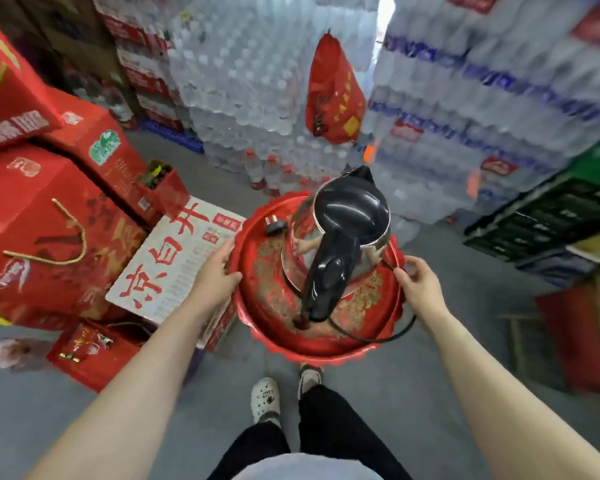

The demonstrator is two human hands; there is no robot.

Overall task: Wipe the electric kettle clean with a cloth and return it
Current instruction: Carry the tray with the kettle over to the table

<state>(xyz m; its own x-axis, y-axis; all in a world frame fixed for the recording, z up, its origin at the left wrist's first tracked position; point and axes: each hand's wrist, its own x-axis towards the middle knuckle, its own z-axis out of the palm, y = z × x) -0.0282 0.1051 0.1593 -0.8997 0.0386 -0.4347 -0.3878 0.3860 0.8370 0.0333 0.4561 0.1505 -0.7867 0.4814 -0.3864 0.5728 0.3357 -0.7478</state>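
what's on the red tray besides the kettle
On the tray, beside the kettle, lie its black plug and cord. Whatever lies under the kettle is covered.

At the centre of the frame a steel electric kettle [340, 233] with a black lid and handle stands upright on a round red tray [267, 317]. The left hand [215, 275] closes its grip on the tray's left rim; the right hand [418, 282] pinches the right rim together with the black power cord [388, 336], which loops over the tray's lower right edge. The plug [274, 226] lies on the tray, upper left of the kettle. Red gift boxes [52, 216] fill the left, stacked bottled water [257, 81] the top.
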